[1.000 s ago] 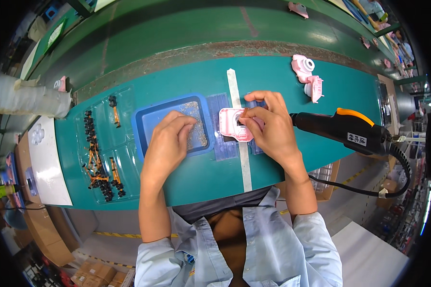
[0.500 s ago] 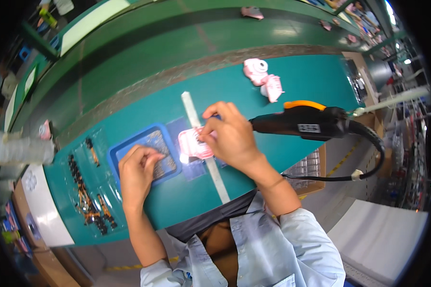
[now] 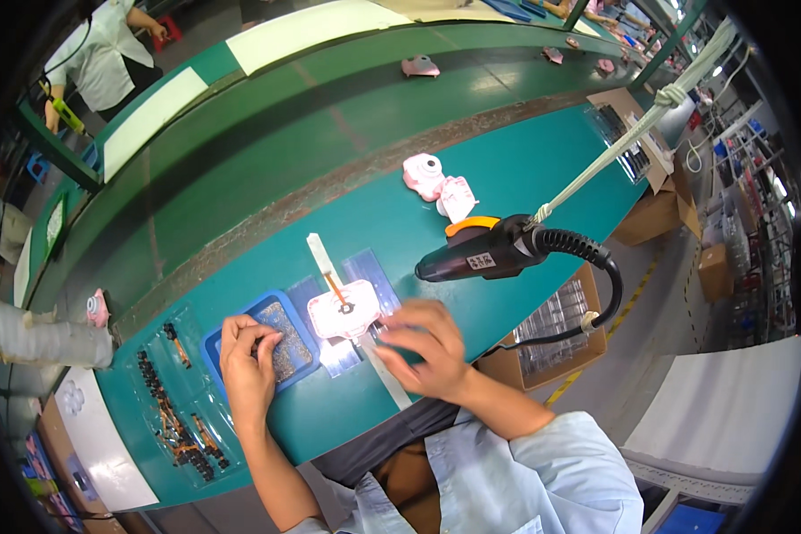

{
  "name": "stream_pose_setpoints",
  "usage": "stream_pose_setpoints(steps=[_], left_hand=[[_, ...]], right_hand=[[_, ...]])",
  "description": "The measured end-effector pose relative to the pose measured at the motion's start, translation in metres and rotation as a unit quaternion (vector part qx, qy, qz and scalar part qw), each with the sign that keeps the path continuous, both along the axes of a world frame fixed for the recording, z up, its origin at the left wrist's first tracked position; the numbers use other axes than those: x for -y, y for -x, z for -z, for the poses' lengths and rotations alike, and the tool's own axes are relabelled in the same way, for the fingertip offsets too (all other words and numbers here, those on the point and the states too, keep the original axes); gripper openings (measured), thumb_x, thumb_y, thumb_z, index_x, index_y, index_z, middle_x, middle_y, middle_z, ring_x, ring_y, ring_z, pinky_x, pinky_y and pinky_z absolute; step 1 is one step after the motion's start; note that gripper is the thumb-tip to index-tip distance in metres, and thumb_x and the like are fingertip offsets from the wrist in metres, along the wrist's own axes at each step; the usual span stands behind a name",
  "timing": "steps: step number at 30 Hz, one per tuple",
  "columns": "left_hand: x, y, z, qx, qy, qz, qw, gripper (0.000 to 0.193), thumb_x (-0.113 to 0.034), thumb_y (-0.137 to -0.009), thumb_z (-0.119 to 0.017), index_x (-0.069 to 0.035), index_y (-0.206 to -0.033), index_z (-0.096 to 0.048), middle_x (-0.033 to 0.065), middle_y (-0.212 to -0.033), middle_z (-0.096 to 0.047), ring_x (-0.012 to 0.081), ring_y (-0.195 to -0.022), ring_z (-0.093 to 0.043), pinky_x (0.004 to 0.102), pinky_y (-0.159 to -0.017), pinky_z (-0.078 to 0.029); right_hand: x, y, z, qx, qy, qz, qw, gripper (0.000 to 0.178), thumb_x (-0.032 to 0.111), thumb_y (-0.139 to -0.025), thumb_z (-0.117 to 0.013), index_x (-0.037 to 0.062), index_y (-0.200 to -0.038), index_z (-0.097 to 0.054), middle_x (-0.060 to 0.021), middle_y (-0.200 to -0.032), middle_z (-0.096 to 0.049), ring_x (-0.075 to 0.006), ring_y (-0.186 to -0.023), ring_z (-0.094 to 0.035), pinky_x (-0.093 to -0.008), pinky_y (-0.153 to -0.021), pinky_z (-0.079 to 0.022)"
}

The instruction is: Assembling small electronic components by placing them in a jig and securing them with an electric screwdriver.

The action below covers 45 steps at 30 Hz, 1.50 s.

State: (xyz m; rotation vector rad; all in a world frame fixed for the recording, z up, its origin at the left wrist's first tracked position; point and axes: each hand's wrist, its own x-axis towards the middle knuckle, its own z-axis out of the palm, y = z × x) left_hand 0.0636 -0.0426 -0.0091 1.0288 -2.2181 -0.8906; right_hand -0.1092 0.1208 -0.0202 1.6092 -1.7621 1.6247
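So it's a green table (image 3: 534, 160) running across the view at a slant, with an open cardboard box (image 3: 543, 378) by its near edge, clear plastic trays (image 3: 556, 329) piled in that. Over on the left there's a flat see-through tray (image 3: 203, 374) with a bunch of black-and-orange parts (image 3: 173, 427) in it. A black power tool (image 3: 498, 252) hangs off a pale rope (image 3: 614, 145) on the right.

Next size down, a blue tray (image 3: 304, 329) with the left hand (image 3: 247, 360) at it. Fingers are curled in, tips close to the thumb, but can't tell if they're pinching anything. The right hand (image 3: 427, 351) is just beside the camera shell's lower right corner, fingers loosely bent. It's blurry, so no clue whether it's gripping or touching something.

The pink-and-white camera shell (image 3: 329, 320) lies on bluish plastic sheets (image 3: 372, 271), right of the blue tray. Two pink camera pieces (image 3: 424, 176) sit further back, touching or nearly. Smallest stuff: an orange ribbon (image 3: 335, 287) poking out the shell's far side, and tiny metal bits (image 3: 287, 358) in the blue tray.
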Motion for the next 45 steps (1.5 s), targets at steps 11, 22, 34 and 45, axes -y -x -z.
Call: stream_pose_setpoints(steps=[11, 22, 34, 45], left_hand=[[0.003, -0.004, 0.013, 0.003, 0.043, 0.007, 0.999, 0.007, -0.001, -0.076, -0.069, 0.001, -0.078, -0.063, 0.0115, -0.103, -0.051, 0.0252, -0.093, -0.051, 0.0324, -0.085, -0.043], [0.000, -0.003, -0.001, 0.014, -0.027, -0.003, 1.000, 0.007, -0.002, -0.080, -0.068, 0.002, -0.083, -0.064, 0.0099, -0.093, -0.057, 0.0243, -0.080, -0.055, 0.0319, -0.076, -0.046], [-0.010, 0.030, -0.014, -0.104, 0.114, 0.095, 0.984, 0.006, -0.002, -0.081, -0.067, -0.003, -0.086, -0.064, 0.0065, -0.089, -0.059, 0.0227, -0.069, -0.056, 0.0317, -0.064, -0.047], [-0.021, 0.055, 0.013, -0.122, 0.148, 0.070, 0.979, 0.011, -0.004, -0.078, -0.072, -0.006, -0.086, -0.065, 0.0034, -0.090, -0.058, 0.0186, -0.062, -0.055, 0.0297, -0.057, -0.046]], right_hand=[[-0.009, 0.041, -0.011, 0.198, 0.127, 0.089, 0.968, 0.067, 0.016, -0.076, -0.076, 0.0008, -0.132, -0.044, -0.0140, -0.125, -0.050, -0.0293, -0.114, -0.050, -0.0414, -0.099, -0.042], [0.028, 0.094, -0.027, 0.384, 0.017, -0.344, 0.857, 0.053, 0.002, -0.073, -0.073, 0.0017, -0.121, -0.050, -0.0091, -0.077, -0.061, -0.0202, -0.068, -0.061, -0.0342, -0.076, -0.054], [0.061, 0.080, -0.077, 0.325, 0.130, -0.455, 0.819, 0.043, 0.014, -0.084, -0.065, 0.0066, -0.124, -0.050, 0.0020, -0.057, -0.046, -0.0102, -0.047, -0.041, -0.0277, -0.049, -0.043], [0.079, 0.049, -0.078, 0.372, 0.159, -0.506, 0.762, 0.045, 0.017, -0.082, -0.066, 0.0058, -0.122, -0.048, 0.0014, -0.056, -0.046, -0.0106, -0.049, -0.044, -0.0237, -0.045, -0.038]])
